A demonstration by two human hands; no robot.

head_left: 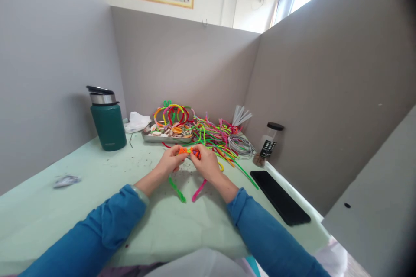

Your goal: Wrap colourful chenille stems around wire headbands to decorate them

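Tray [167,139] holding shells [177,130]; bottle [268,145] partly filled.

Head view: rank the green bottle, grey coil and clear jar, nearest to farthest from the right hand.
1. Grey coil, beyond the right hand, to its right.
2. Clear jar, farther right.
3. Green bottle, left, past the left hand.

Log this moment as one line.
left hand: pinching orange fuzzy craft piece | right hand: pinching its other end | rest: dark-green cylindrical bottle, rectangular metal tray
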